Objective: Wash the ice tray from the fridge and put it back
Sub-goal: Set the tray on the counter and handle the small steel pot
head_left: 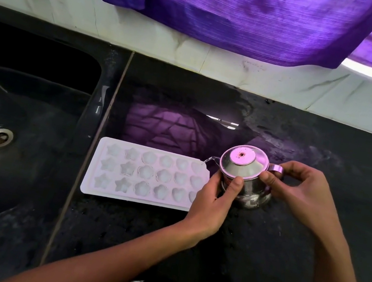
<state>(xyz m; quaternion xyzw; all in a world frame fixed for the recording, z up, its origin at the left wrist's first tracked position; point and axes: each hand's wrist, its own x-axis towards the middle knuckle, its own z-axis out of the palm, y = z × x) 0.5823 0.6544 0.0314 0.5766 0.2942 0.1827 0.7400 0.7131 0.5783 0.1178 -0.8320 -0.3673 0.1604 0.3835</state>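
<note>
A white ice tray [139,173] with star, flower and heart moulds lies flat on the black counter, just right of the sink. At its right end stands a small steel kettle [245,176] with a lid, its spout over the tray's far right corner; a thin stream of water runs from the spout. My left hand [213,200] grips the kettle's body from the left, covering the tray's right end. My right hand [296,185] holds the kettle at its handle on the right.
A black sink [19,136] with a metal drain [0,138] takes up the left. The wet black counter [259,253] stretches right and toward me. A white tiled wall runs behind, with a purple curtain [240,11] hanging over it.
</note>
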